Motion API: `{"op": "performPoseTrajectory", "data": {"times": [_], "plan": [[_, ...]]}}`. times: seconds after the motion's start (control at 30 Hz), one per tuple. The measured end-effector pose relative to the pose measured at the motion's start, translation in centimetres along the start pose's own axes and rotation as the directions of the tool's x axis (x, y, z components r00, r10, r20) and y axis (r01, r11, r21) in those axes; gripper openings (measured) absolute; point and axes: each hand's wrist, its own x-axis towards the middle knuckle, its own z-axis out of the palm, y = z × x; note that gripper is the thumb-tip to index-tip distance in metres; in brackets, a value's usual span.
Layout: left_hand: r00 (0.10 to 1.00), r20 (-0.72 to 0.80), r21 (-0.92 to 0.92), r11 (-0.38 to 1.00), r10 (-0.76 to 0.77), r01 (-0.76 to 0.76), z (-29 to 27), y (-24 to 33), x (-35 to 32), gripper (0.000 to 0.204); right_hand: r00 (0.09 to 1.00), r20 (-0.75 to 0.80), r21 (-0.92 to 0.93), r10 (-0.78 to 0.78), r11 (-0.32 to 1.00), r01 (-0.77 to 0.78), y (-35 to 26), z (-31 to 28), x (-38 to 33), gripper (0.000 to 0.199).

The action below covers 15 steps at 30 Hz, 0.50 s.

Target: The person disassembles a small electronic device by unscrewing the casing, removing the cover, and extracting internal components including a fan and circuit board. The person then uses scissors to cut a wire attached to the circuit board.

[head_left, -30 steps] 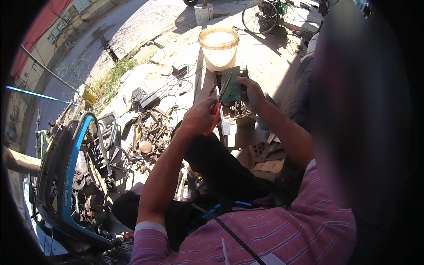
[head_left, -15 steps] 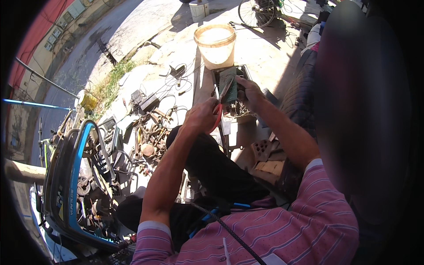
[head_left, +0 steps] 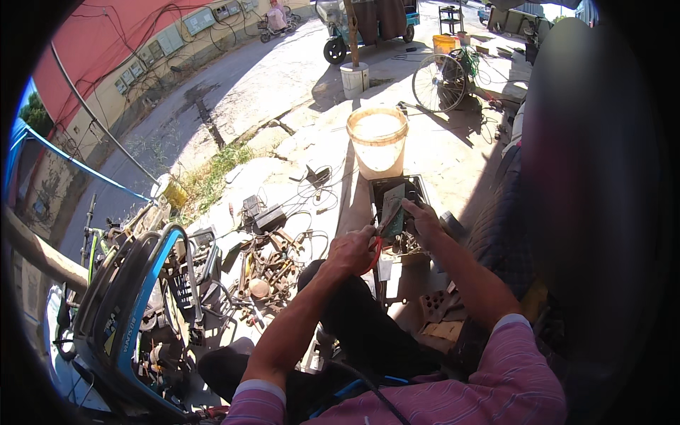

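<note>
My left hand (head_left: 350, 251) is closed round a tool with a curved red handle (head_left: 373, 257), which looks like scissors. Its narrow metal end lies against a flat dark-green sheet (head_left: 394, 203); whether the blades are closed I cannot tell. At the sheet's right edge, my right hand (head_left: 423, 221) pinches it, fingers partly hidden. Both hands are over a dark open box (head_left: 418, 185) with small cluttered parts in it, in front of my knees. Just beyond the box stands a large whitish bucket (head_left: 379, 145).
Loose tools and metal parts (head_left: 265, 273) cover the ground at the left, beside a blue-and-black frame (head_left: 145, 304). Thin cables (head_left: 304, 205) lie farther ahead. A bicycle wheel (head_left: 439, 83) stands at the far right, with a dark quilted cover (head_left: 492, 205) nearer me.
The view has tilted up, showing more street and a parked three-wheeler. Both hands keep hold of the tool and the green sheet, with little visible change between them.
</note>
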Motion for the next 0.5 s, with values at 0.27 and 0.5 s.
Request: {"op": "performPoseTrajectory", "data": {"times": [0.27,0.5], "plan": [[0.999,-0.026,-0.107,0.994,0.032,-0.035,1.1,-1.0,-0.3,0.029,0.993,0.118,-0.051,-0.004,0.999,0.010,0.7,-0.4,0.1,0.030],[0.997,-0.027,-0.064,0.995,0.071,-0.073,1.2,-1.3,0.4,0.027,0.976,0.207,-0.046,-0.072,0.995,0.083,-0.1,0.4,-0.3,0.027]]}}
